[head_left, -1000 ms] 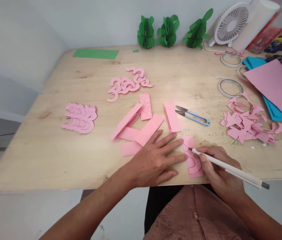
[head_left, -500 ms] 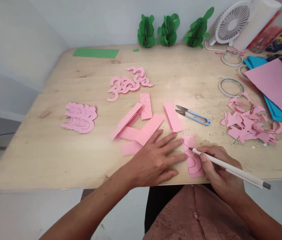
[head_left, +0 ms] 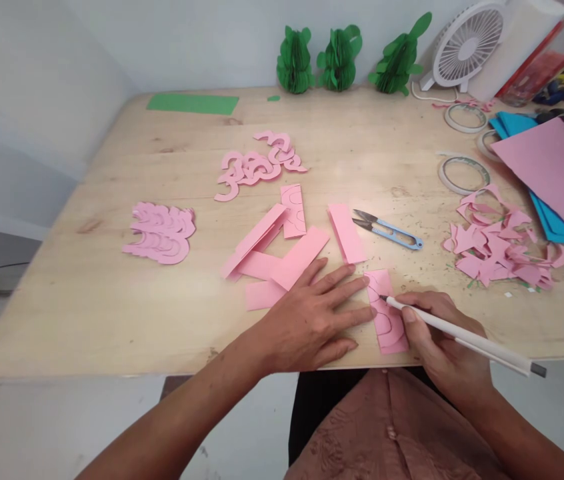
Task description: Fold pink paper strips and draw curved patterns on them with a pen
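A pink paper strip (head_left: 391,339) with curved pen lines lies near the table's front edge. My left hand (head_left: 312,320) is spread flat, its fingertips on the strip's left edge. In my right hand (head_left: 445,340) is a white pen (head_left: 467,333), held in a writing grip with its dark tip on the strip. Folded pink strips (head_left: 302,257) lie partly under and beyond my left hand, and another folded strip (head_left: 346,235) lies just past its fingers. Blue thread snips (head_left: 387,231) rest beside that one. Farther back is a strip (head_left: 292,212) with drawn curves.
Cut pink curved pieces (head_left: 255,165) lie in a loose pile, with a stacked group (head_left: 161,233) at left. Pink scraps (head_left: 497,247), tape rolls (head_left: 464,175) and coloured sheets (head_left: 552,173) occupy the right. Green paper figures (head_left: 295,63) and a white fan (head_left: 468,47) stand at the back.
The whole view has shifted very slightly. The pen tip stays at nearly the same spot on the strip, and my left hand keeps its place.
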Available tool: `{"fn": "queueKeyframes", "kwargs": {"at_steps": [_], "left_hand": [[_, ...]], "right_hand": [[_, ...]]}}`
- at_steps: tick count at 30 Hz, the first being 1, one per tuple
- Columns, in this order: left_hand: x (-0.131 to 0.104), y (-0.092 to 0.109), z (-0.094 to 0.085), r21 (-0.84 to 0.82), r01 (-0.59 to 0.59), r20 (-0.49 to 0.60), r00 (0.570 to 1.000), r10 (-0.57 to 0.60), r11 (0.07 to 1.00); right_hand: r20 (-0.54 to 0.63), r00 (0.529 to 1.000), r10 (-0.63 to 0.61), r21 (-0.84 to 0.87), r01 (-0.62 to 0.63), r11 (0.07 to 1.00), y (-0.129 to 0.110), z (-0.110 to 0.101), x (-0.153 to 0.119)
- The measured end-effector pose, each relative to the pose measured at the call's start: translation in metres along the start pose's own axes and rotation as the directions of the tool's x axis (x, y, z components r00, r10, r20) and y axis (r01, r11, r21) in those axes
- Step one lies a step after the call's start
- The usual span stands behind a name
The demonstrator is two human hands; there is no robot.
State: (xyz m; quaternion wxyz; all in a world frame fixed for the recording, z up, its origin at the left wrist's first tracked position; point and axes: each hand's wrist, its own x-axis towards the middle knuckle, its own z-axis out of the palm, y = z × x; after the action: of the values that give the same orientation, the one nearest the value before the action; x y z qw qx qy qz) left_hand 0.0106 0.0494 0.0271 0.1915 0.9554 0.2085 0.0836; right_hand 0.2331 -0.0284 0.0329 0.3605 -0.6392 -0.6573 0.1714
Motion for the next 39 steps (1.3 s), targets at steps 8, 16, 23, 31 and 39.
{"fn": "queueKeyframes", "kwargs": {"at_steps": [8, 16, 23, 31, 39], "left_hand": [[0.0007, -0.0005, 0.0009, 0.006, -0.006, 0.003, 1.000, 0.006, 1.000], [0.0001, 0.0001, -0.0003, 0.013, -0.002, 0.013, 1.000, 0.002, 1.000], [0.0001, -0.0003, 0.0012, 0.026, -0.006, 0.004, 1.000, 0.006, 1.000], [0.0001, -0.0002, 0.0005, 0.025, -0.009, 0.004, 1.000, 0.008, 1.000], [0.0001, 0.0000, 0.0005, 0.009, -0.003, -0.003, 1.000, 0.003, 1.000]], "right_hand": [[0.057, 0.997, -0.044, 0.127, 0.037, 0.991, -0.0011, -0.0040, 0.0042], [0.039, 0.970, -0.240, 0.003, 0.240, 0.971, -0.0008, -0.0023, 0.0004], [0.021, 0.938, -0.346, -0.078, 0.347, 0.935, -0.0008, -0.0003, -0.0009], [-0.003, 0.932, -0.361, -0.056, 0.360, 0.931, -0.0022, 0.0007, 0.0006], [0.011, 0.949, -0.315, 0.004, 0.315, 0.949, -0.0020, -0.0024, -0.0003]]}}
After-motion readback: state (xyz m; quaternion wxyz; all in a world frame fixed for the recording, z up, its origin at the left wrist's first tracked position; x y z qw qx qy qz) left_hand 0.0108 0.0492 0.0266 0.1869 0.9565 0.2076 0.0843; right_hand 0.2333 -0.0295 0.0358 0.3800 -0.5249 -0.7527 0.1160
